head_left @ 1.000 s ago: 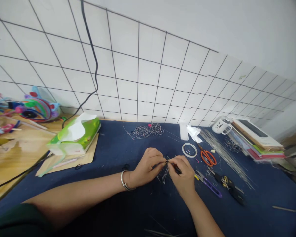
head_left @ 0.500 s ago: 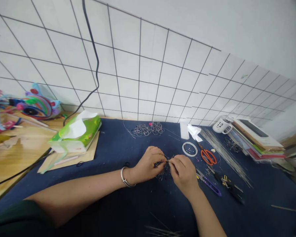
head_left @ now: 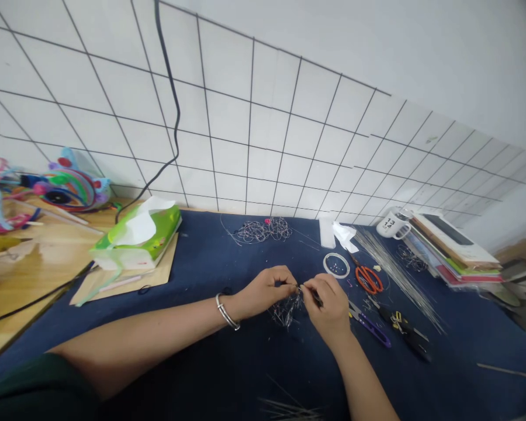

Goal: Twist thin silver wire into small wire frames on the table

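Note:
My left hand (head_left: 263,290), with a silver bangle at the wrist, pinches thin wire between thumb and fingertips over the middle of the blue cloth. Close beside it, my right hand (head_left: 328,304) is also closed in a pinch, its fingertips almost touching the left ones at the same spot. A tangle of thin silvery wire (head_left: 284,313) hangs or lies just below the left fingers; whether it rests on the cloth I cannot tell. The bit between the fingertips is tiny and partly hidden. Purple-handled snips (head_left: 374,328) lie to the right of my right hand.
Orange-handled scissors (head_left: 369,279), a white ring dish (head_left: 336,266) with small beads and black pliers (head_left: 409,336) lie right. Behind them are long straight wires (head_left: 398,275), a mug (head_left: 393,225) and stacked books (head_left: 458,248). Coiled wire (head_left: 252,232) sits behind; a tissue pack (head_left: 135,234) stands left.
My left fingers have tilted and shifted slightly, and more of the wire tangle shows below them. My right hand has barely moved, still pinching. The view has turned a little.

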Demonstrator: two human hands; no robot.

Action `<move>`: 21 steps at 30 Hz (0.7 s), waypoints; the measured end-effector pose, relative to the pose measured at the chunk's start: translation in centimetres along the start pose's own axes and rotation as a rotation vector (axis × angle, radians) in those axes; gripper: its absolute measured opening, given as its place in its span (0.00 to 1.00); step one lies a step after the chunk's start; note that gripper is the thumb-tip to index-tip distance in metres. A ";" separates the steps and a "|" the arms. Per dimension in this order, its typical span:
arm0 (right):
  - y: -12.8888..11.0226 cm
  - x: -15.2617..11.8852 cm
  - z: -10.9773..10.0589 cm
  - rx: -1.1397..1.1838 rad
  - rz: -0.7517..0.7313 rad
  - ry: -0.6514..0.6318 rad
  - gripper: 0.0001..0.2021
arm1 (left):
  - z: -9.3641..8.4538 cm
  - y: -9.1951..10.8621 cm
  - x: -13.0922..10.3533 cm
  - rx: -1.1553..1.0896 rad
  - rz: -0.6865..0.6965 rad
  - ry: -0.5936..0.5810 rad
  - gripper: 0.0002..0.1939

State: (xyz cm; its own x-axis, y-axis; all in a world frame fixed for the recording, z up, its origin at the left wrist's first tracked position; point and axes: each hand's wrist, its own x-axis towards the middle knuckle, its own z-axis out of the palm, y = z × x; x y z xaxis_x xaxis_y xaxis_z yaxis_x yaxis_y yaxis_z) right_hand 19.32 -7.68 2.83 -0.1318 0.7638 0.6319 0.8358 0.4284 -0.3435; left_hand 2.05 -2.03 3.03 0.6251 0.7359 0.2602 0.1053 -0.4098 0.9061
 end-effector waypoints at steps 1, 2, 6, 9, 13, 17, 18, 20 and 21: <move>0.0 0.0 -0.1 -0.009 -0.018 0.000 0.04 | -0.1 0.0 0.0 -0.009 -0.010 0.000 0.07; 0.0 0.0 -0.2 -0.017 -0.043 0.001 0.04 | -0.1 0.0 0.0 -0.012 -0.014 -0.002 0.07; 0.0 -0.1 -0.4 -0.058 -0.130 -0.025 0.06 | -0.3 0.2 0.1 0.022 0.012 -0.017 0.08; -0.1 -0.1 -0.4 -0.095 -0.156 -0.058 0.07 | -0.3 0.4 0.2 0.102 0.089 -0.030 0.09; -0.4 -0.1 -0.5 -0.125 -0.177 -0.092 0.06 | -0.3 0.8 0.2 0.230 0.179 -0.046 0.10; -0.5 -0.1 -0.6 -0.139 -0.197 -0.133 0.06 | -0.3 1.0 0.1 0.325 0.215 -0.047 0.08; -0.6 -0.1 -0.6 -0.145 -0.202 -0.142 0.06 | -0.3 1.0 0.1 0.343 0.220 -0.045 0.08; -0.7 -0.1 -0.6 -0.165 -0.212 -0.153 0.06 | -0.3 0.8 0.0 0.369 0.222 -0.042 0.08; -0.8 -0.2 -0.6 -0.183 -0.215 -0.153 0.06 | -0.3 0.8 0.0 0.378 0.222 -0.042 0.08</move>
State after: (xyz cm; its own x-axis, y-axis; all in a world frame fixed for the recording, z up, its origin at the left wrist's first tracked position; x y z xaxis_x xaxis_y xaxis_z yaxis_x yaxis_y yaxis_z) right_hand 19.00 -8.43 3.38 -0.3832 0.7347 0.5598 0.8601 0.5047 -0.0737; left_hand 1.94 -2.17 3.82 0.6944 0.5885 0.4141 0.2353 -0.7295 0.6422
